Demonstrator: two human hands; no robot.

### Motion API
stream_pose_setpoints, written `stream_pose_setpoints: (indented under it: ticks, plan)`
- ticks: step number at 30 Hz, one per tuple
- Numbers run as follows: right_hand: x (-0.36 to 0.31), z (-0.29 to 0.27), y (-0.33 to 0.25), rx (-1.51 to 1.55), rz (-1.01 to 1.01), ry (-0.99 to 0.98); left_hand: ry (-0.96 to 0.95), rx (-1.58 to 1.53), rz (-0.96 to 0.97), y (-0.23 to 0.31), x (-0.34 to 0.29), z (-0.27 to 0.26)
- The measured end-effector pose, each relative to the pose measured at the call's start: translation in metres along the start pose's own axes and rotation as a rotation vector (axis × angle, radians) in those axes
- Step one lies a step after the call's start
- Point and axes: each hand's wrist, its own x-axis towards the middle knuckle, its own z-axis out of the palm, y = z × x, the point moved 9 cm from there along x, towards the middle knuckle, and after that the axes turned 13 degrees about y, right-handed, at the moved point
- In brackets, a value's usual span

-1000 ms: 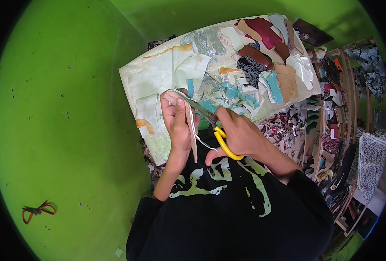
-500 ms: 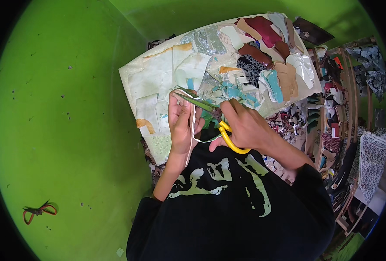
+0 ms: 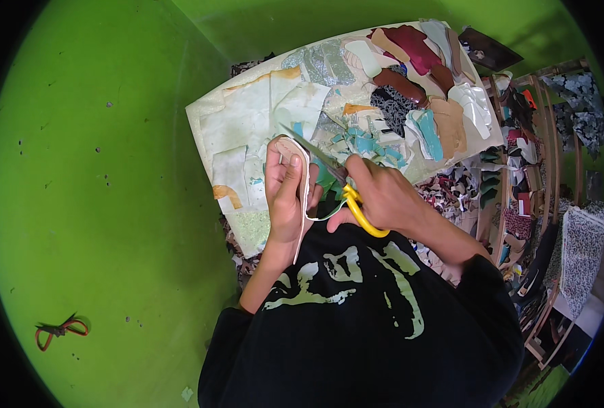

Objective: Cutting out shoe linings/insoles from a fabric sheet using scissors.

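Note:
My left hand [image 3: 285,197] grips a beige insole-shaped piece [image 3: 288,148] with a pale edge, held upright and seen nearly edge-on, thumb on its near face. In my right hand [image 3: 387,194] is a pair of scissors [image 3: 363,216] with yellow handles. Their long blades point up and left, passing just beside the top of the piece; whether they touch it I cannot tell. A thin pale-green strip [image 3: 325,217] curves from the edge of the piece to the scissor handles. Behind both hands lie turquoise scraps [image 3: 364,144].
A pale work table [image 3: 206,126] carries white sheets [image 3: 237,115], a maroon piece [image 3: 414,49], brown and tan cut pieces [image 3: 446,126] and a turquoise stack [image 3: 425,132]. Scraps heap below its right side. Wooden shelves [image 3: 550,136] stand right; red-handled scissors [image 3: 62,329] hang on the green wall.
The scissor blades have swung up and away from the top of the piece, their tips now higher. The piece has turned slightly in my left hand. The strip hangs in much the same place.

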Motion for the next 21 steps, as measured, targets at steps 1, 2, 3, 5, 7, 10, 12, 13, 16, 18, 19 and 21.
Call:
stream_pose_setpoints:
  ticks: [1,2,3,5,7,10,12,13,16,18,19,21]
  plan:
    - [0.001,-0.002,0.003,0.029,0.034,-0.01,0.001,-0.001,0.001,0.001,0.0,0.001]
    - [0.002,-0.003,0.005,0.057,0.068,-0.019,0.061,0.055,0.044,0.004,0.002,-0.003]
    - [0.003,-0.005,0.003,0.056,0.069,-0.019,0.12,0.11,0.085,0.007,0.003,-0.007]
    - [0.003,-0.009,0.002,0.056,0.088,-0.01,0.121,0.149,0.157,0.011,0.003,-0.011]
    - [0.0,0.0,0.003,0.118,0.163,-0.092,0.128,0.187,0.236,0.013,0.004,-0.018]
    - [-0.012,0.018,0.0,0.24,0.224,-0.181,0.28,0.427,0.538,0.024,0.007,-0.038]
    - [-0.018,0.028,-0.007,0.32,0.227,-0.23,0.282,0.443,0.624,0.027,0.005,-0.038]
    - [-0.02,0.032,-0.009,0.32,0.229,-0.23,0.283,0.459,0.71,0.033,0.001,-0.034]
    - [-0.023,0.031,-0.024,0.399,0.106,-0.113,0.329,0.477,0.738,0.039,-0.009,-0.032]
    - [-0.029,0.037,-0.027,0.376,0.124,-0.137,0.356,0.483,0.777,0.043,-0.013,-0.035]
    - [-0.032,0.041,-0.028,0.351,0.138,-0.16,0.382,0.487,0.821,0.047,-0.017,-0.037]
    - [-0.034,0.041,-0.035,0.341,0.148,-0.157,0.372,0.495,0.834,0.046,-0.02,-0.04]
